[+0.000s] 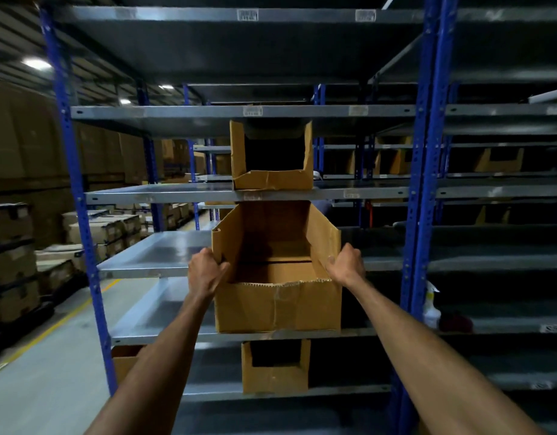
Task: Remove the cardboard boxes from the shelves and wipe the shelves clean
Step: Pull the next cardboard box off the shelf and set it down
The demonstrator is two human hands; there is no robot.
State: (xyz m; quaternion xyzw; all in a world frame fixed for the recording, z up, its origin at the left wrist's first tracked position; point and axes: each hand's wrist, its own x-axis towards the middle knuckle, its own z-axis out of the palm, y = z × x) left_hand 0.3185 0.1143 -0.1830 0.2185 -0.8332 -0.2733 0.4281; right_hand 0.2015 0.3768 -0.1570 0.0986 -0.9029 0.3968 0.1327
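Both bare forearms reach forward; the left hand (205,271) curls its fingers over the left wall of the open cardboard box (277,304), the right hand (346,263) grips the right wall; the box sits at the front edge of a grey metal shelf (164,321), its torn front flap facing the person; below stands a smaller box (274,376); above, on the next shelf up, another cut-front box (270,153); stacked cartons (16,255) line the floor far left.
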